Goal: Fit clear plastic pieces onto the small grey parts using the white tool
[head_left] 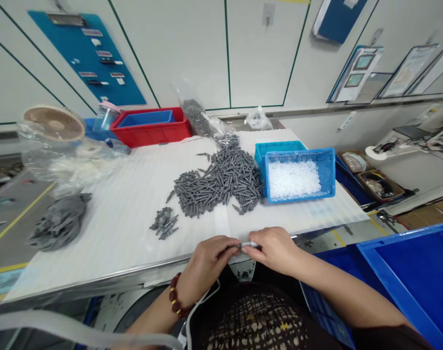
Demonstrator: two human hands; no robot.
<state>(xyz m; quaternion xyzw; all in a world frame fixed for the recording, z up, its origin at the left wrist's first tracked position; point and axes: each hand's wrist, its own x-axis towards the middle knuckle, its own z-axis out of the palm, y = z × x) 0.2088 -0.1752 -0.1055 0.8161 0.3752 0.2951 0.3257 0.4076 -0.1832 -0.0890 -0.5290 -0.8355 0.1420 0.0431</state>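
Far off at 10 o'clock from the hands, a tan desk fan (54, 123) atop a clear plastic bag (74, 163). At 9 o'clock, a crumpled grey bundle (59, 221), its exact make-up too blurred to tell. Farther out at 11 o'clock, a red crate (150, 136) around a blue tray (145, 118). Nearer at 11 o'clock, on a white foam sheet (115, 233), a small cluster of grey plastic parts (164, 222). At 6 o'clock, the left hand (207, 262), red beaded bracelet (176, 294) on its wrist, closed narrow on one end of a slim pale rod (249, 244). Just beside it, the right hand (274, 250), pinching the rod's other end, at the sheet's near edge. At 12 o'clock, a large pile of grey plastic parts (219, 182). At 1 o'clock, a blue basket of white rings (298, 175), just before a teal bin (280, 149). At 4 o'clock, a blue crate (407, 272).
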